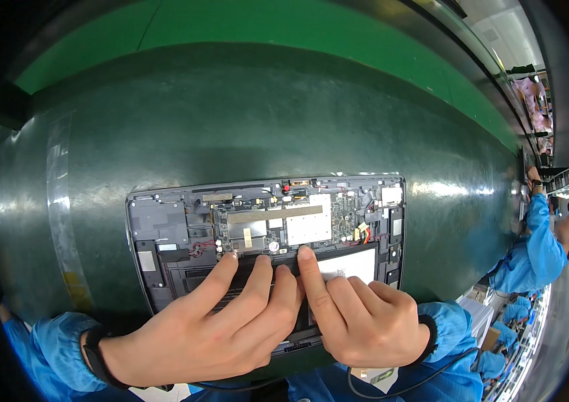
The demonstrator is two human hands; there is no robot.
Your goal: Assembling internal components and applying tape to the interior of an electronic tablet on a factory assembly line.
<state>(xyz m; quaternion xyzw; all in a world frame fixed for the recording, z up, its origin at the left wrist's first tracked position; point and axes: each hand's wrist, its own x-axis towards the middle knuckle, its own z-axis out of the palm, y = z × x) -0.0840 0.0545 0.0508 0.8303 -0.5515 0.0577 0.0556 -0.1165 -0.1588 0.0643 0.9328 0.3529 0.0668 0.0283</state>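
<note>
An opened dark-grey laptop base (pixel 157 216) lies in front of me with its insides showing. Its circuit board (pixel 345 218) runs along the far side, with silver shields and a grey strip across it. A black battery (pixel 194 280) with a white label (pixel 358 265) fills the near part, partly hidden by my hands. My left hand (pixel 221 325) is open over the battery, its spread fingertips on the board's near edge. My right hand (pixel 365 315) presses its straight index fingertip at that edge, beside the left fingers. Its other fingers are curled, with nothing visible in them; its thumb is hidden.
The laptop base rests on a dark-green workbench (pixel 244 120). Clear tape (pixel 58 167) and a yellow patch (pixel 77 288) mark its left side. A black cable (pixel 365 395) loops near my right sleeve. At the far right another person (pixel 536 251) in blue works.
</note>
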